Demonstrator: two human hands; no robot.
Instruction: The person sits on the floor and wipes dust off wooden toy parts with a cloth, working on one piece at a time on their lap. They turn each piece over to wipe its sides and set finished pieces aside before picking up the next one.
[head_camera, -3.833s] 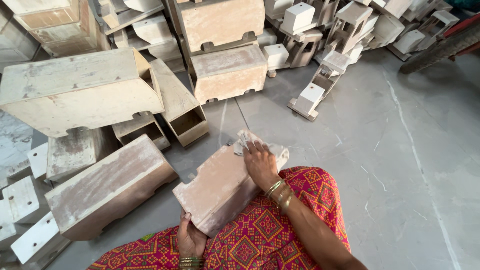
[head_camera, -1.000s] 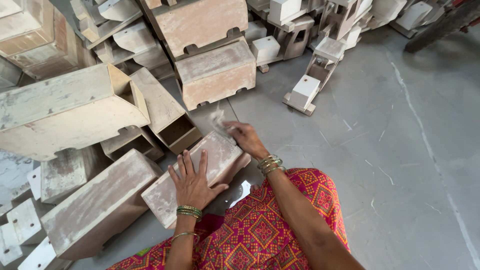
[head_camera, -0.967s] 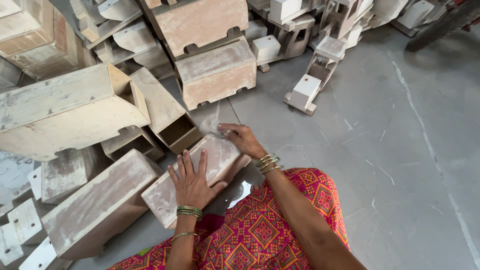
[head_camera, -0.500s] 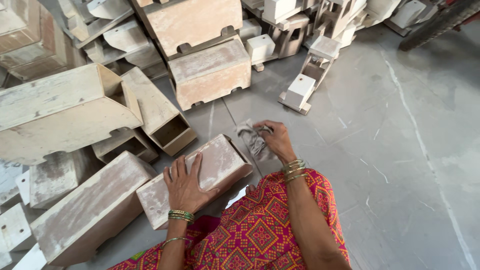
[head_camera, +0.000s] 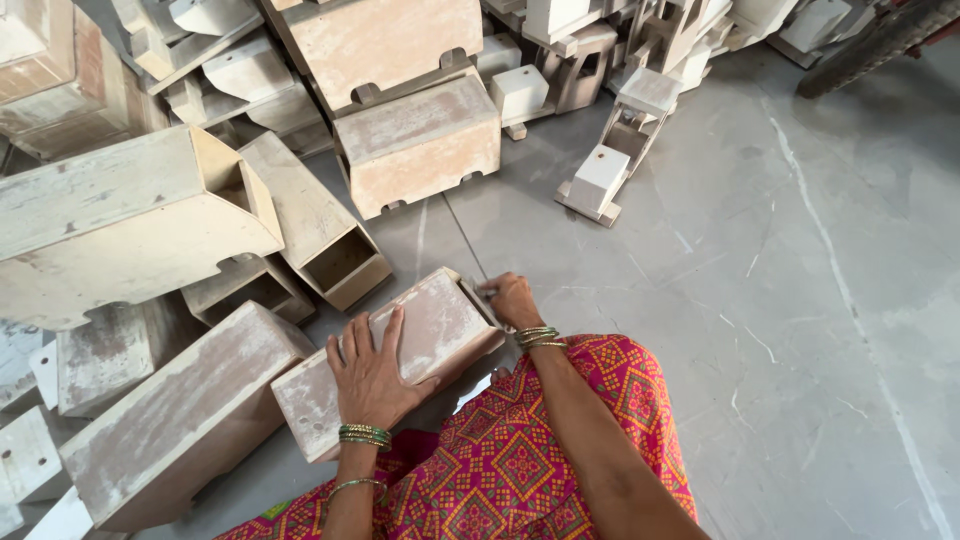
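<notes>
A long wooden box with a whitish, dusty coat lies across my lap on the grey floor. My left hand rests flat on its top face with the fingers spread. My right hand is at the box's far end face, fingers curled around a small grey piece of abrasive paper pressed against that end. Green and gold bangles sit on both wrists. My patterned pink and orange garment covers my knees under the box.
A similar long box lies at my left. Several more wooden boxes and open-ended pieces are piled at the back and left. Small white block-shaped parts stand beyond. Grey floor stretches to the right.
My right hand with the abrasive paper has moved from the box's top face to its far end. The left hand stays flat on the top.
</notes>
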